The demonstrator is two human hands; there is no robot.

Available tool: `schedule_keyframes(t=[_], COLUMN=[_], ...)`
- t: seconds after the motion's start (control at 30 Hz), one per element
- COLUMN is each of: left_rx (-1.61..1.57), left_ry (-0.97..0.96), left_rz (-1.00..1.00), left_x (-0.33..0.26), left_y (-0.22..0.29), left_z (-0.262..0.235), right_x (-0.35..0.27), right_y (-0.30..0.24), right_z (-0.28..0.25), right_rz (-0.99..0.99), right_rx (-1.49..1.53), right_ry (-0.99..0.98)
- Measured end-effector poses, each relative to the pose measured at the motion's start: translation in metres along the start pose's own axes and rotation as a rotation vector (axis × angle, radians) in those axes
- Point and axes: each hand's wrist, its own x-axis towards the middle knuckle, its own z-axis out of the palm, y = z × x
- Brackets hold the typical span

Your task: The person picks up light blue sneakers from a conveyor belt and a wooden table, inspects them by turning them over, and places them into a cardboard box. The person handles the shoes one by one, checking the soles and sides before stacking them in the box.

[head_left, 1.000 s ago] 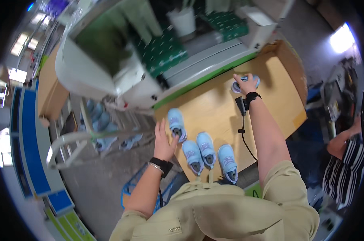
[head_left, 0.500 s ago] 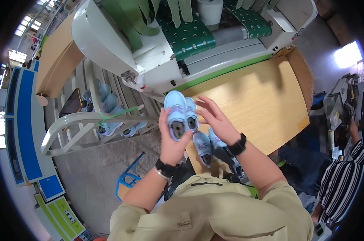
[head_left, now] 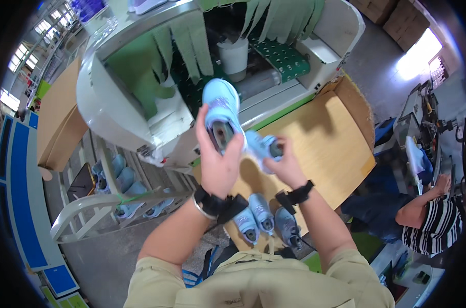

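Light-blue shoes [head_left: 261, 213], three, sit on the bench [head_left: 323, 141] at its near end, between the forearms. Left hand [head_left: 217, 169] reaches forward, grip closed round the heel end of a raised shoe [head_left: 221, 100], toe away, thumb right, fingers left. Right hand [head_left: 289, 169] angles inward, grip pinching a second shoe [head_left: 258, 145] by its heel; blurred. Beyond: green perforated belt [head_left: 284, 60], strip curtain [head_left: 294, 20].

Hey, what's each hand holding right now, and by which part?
The left hand holds a light-blue shoe around its heel end. The right hand holds a second blue shoe, blurred, apparently also by the heel end.
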Motion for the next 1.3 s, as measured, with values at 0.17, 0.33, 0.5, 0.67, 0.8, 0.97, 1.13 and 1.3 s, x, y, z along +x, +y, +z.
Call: schedule_keyframes(t=[0.17, 0.33, 0.5, 0.67, 0.8, 0.97, 1.13, 1.3], left_rx=[0.414, 0.649, 0.736, 1.034, 1.195, 1.255, 1.213, 1.193], left_ry=[0.189, 0.171, -0.055, -0.572, -0.838, -0.934, -0.956, -0.958], left_rz=[0.207, 0.301, 0.295, -0.066, -0.532, -0.488, -0.551, -0.489], left_x=[0.091, 0.138, 0.054, -0.073, -0.161, -0.179, -0.169, -0.173], left_y=[-0.075, -0.106, -0.077, -0.097, -0.145, -0.157, -0.151, -0.16], left_z=[0.021, 0.018, 0.015, -0.041, -0.089, -0.096, -0.097, -0.107], right_x=[0.082, 0.225, 0.221, 0.098, -0.012, -0.065, -0.124, -0.167], right_y=[-0.083, -0.063, -0.018, 0.07, 0.143, 0.145, 0.185, 0.214], right_z=[-0.089, -0.08, -0.063, -0.144, -0.126, -0.108, -0.105, -0.099], right_rz=[-0.535, -0.555, -0.604, -0.093, 0.004, 0.174, 0.184, 0.374], right_rx=[0.016, -0.164, -0.135, -0.449, -0.72, -0.733, -0.58, -0.209], right_ry=[0.416, 0.405, 0.238, -0.299, -0.285, 0.052, 0.284, 0.309])
